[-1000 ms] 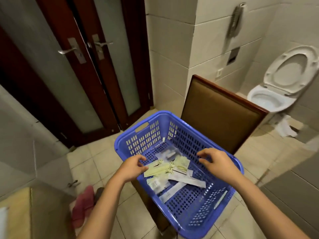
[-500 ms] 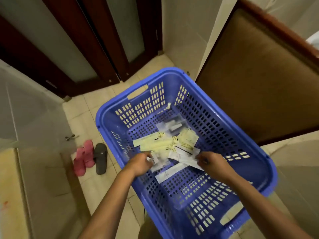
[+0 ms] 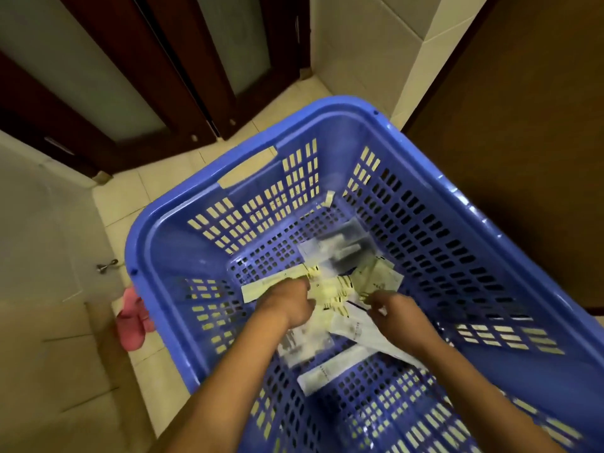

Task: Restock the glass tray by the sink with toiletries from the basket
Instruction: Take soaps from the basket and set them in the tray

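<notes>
A big blue slotted basket (image 3: 327, 107) fills the view. On its floor lie several toiletry packets: pale yellow ones (image 3: 330, 289), clear sachets (image 3: 340, 250) and long white ones (image 3: 327, 371). Both of my hands are down inside the basket. My left hand (image 3: 287, 305) curls its fingers into the yellow packets, and the fingertips are hidden behind the hand. My right hand (image 3: 398, 315) pinches the edge of a white packet (image 3: 356, 325). The picture is blurred around the hands. No glass tray or sink is in view.
Dark wooden doors with frosted panes (image 3: 130, 76) stand beyond the basket. A brown chair back (image 3: 523, 158) rises at the right, close to the basket rim. A pink slipper (image 3: 130, 322) lies on the tiled floor at the left, near a metal door stop (image 3: 106, 266).
My head has tipped down and come closer to the basket. Both hands have reached deeper into the packets and moved toward each other, from hovering above them to touching them.
</notes>
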The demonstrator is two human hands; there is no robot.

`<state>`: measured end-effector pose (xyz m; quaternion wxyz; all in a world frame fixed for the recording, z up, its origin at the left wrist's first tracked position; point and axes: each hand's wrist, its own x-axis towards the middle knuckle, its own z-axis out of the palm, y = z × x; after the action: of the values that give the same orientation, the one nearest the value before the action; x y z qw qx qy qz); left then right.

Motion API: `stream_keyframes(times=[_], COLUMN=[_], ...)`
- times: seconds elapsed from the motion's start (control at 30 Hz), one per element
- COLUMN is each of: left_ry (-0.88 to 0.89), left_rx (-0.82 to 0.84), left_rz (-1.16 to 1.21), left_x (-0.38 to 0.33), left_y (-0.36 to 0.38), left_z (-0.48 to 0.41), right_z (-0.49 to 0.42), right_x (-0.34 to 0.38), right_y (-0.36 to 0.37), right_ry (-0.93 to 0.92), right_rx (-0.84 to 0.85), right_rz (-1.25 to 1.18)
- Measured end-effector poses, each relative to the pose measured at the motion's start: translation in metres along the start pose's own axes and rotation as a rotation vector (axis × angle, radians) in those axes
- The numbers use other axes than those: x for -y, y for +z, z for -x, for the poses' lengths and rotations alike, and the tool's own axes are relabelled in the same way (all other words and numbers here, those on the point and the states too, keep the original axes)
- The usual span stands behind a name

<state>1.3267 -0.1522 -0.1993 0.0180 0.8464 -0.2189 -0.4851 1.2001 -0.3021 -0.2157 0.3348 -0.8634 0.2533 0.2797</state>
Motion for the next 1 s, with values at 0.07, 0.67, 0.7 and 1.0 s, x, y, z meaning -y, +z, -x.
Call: stream_keyframes(times=[0.07, 0.67, 0.7, 1.0], left_ry=[0.003, -0.232, -0.223, -0.217], left_rx=[-0.089, -0.636, -0.669, -0.544], left_rz=[0.003, 0.731, 0.748, 1.494], left_x=[-0.004, -0.053, -0.053, -0.053], left_y=[-0.011, -0.03, -0.028, 0.0], left_z=[-0.021, -0.234, -0.234, -0.18], right_z=[-0.028, -0.218, -0.218, -0.181], right_x=[-0.001, 0.003, -0.003, -0.001], right_y=[-0.011, -0.006, -0.002, -0.009], right_ry=[-0.011, 0.022, 0.008, 0.088], right_rx=[-0.06, -0.243, -0.246, -0.195], right_rz=[0.029, -0.321, -0.403, -1.118])
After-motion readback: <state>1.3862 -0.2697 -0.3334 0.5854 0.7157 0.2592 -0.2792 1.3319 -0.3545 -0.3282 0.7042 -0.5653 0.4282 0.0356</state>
